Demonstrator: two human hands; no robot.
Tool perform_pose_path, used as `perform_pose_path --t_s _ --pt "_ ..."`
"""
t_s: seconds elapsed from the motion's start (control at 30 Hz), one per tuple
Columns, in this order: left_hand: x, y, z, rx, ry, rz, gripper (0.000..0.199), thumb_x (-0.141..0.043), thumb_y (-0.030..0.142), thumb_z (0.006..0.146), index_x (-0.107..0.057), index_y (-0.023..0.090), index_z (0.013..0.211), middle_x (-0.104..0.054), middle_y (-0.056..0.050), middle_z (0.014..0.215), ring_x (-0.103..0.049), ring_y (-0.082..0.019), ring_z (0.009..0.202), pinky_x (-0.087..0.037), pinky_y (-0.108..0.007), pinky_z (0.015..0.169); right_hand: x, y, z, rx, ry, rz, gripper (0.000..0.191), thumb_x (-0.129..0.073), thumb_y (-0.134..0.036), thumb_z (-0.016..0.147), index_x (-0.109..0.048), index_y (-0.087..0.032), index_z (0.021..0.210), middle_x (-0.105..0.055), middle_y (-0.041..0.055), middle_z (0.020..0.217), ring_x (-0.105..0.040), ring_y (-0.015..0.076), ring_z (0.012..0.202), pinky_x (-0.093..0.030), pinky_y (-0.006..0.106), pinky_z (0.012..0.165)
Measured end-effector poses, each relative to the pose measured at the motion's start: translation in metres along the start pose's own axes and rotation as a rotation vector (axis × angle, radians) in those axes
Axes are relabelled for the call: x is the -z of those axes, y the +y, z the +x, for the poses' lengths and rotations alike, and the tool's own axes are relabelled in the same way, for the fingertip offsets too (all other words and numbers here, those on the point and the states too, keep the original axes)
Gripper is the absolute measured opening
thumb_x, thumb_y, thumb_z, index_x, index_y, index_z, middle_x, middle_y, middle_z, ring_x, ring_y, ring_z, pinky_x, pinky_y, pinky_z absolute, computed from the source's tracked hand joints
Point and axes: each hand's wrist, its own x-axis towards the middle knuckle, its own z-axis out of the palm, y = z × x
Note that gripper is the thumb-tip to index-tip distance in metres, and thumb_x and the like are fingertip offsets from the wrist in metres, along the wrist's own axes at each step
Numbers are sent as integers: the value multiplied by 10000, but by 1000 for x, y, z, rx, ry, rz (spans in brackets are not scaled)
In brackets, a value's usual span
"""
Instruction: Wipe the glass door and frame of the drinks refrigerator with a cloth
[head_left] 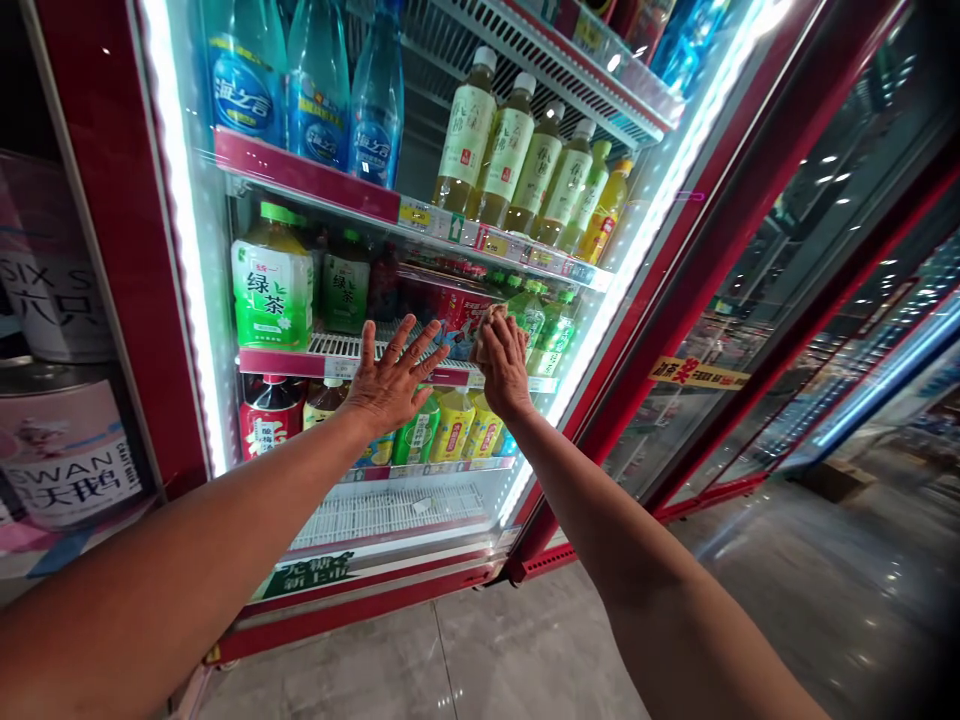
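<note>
Near the middle of the frame, the left hand (390, 385) is showing its back, with fingers spread wide and flat and nothing in its grasp. It is appearing in front of the lit drinks fridge (337, 627); whether its palm is touching glass, I cannot tell. Just right of center, the right hand (508, 368) is gripping a crumpled beige cloth (486, 332), its fingers bending over it. The cloth is sticking out at the hand's left side, in front of the third shelf's drinks.

Around the hands, bottles are standing in rows. At center left, a large green tea bottle (271, 290) is standing left of the left hand; to the cloth's right, green-labelled bottles (555, 335) are lining the same shelf. Below the hands, a green bottle (418, 437) and yellow-labelled bottles (452, 428) are showing between the forearms, while a red-labelled bottle (268, 425) is standing farther left. In the upper left, blue bottles (244, 85) are filling the shelf; toward the upper right, pale-labelled tea bottles (516, 150) are leaning with the tilted view.

Along the left edge, a large pink SWAN can (64, 450) is standing beside the fridge. Gray floor tiles (450, 640) are showing at bottom center.
</note>
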Motion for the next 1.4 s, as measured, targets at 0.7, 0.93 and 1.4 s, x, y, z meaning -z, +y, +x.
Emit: perform_pose_path --t_s 0.7,0.93,1.4 --pt "18 -33 -25 20 44 13 858 -575 421 960 -46 447 1635 -122 16 1741 50 -264 1630 261 -667 1207 -11 -52 4 197 -150 30 672 -375 -119 1010 -278 -326 1642 -397 9 1684 -143 197 1633 -195 531 1341" --pt "23 -41 -32 31 49 23 842 -568 431 971 -56 436 1640 -142 6 1736 101 -240 1619 296 -647 1183 -14 -52 34 18 47 37 692 -364 -148 1028 -173 -330 1667 -309 25 1724 -98 236 1640 -160 607 1327" --pt "31 -56 -47 69 60 35 878 -575 429 970 5 456 1628 -156 27 1727 57 -245 1622 285 -638 1193 -19 -83 40 103 2 64 654 -354 -155 1035 -231 -327 1654 -372 34 1697 -80 198 1636 -155 563 1340"
